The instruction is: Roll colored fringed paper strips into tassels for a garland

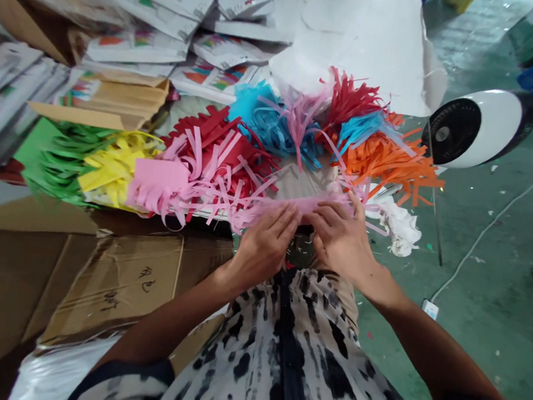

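Note:
A rolled pink tissue-paper tassel (310, 201) lies along the table's near edge, its fringe spreading to both sides. My left hand (263, 243) presses its fingers together over the middle of the roll. Close beside it, my right hand (342, 241) has its fingers bent over the same roll; the thumbs are mostly hidden. Left of my hands rests another pink fringed piece (161, 178) with a flat uncut end. Past the roll are red fringe (199, 119), blue fringe (269, 116), a pink tassel (299, 119), dark red fringe (352, 105) and orange fringe (386, 161).
Yellow fringe (120, 165) and green fringe (60, 154) lie to the left. Printed white packets (140, 46) pile up behind. Cardboard boxes (124, 281) stand at my lower left. A white-and-black fan (482, 128) and a cable (488, 222) are on the right.

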Demonstrator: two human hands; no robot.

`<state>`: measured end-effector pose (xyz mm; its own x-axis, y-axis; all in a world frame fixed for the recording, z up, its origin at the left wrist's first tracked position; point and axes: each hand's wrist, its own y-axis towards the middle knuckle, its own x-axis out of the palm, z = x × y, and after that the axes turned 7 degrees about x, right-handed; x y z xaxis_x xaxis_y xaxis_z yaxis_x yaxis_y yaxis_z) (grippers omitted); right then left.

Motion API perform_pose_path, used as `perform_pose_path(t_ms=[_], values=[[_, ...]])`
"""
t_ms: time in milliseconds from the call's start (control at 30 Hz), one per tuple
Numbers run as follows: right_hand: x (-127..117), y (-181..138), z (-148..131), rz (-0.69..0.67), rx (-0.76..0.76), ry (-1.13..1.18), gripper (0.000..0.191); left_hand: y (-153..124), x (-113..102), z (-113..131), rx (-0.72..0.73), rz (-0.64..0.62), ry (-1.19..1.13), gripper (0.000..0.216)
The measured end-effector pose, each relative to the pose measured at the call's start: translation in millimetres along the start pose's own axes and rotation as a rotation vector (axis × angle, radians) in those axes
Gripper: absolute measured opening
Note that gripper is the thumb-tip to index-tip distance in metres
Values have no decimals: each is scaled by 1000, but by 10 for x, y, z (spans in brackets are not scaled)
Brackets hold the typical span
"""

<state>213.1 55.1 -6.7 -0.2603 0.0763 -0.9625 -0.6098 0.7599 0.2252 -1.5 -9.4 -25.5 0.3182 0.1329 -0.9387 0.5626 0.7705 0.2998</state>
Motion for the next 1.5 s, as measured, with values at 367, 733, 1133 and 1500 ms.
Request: perform_pose_path(t_ms=[367,733,1133,1500], values=[[57,-104,-39,-25,-79,58,32,-134,-33,-311,-5,113,-55,28],[60,73,37,-17,259,124,32,-49,-230,-369,-334,133,-88,26],[95,212,34,-104,270,-72,41,52,-183,-466,-336,98,64,29],[135,115,-82,143,172,-129,24,103,-150,-332,-101,188,252,20]])
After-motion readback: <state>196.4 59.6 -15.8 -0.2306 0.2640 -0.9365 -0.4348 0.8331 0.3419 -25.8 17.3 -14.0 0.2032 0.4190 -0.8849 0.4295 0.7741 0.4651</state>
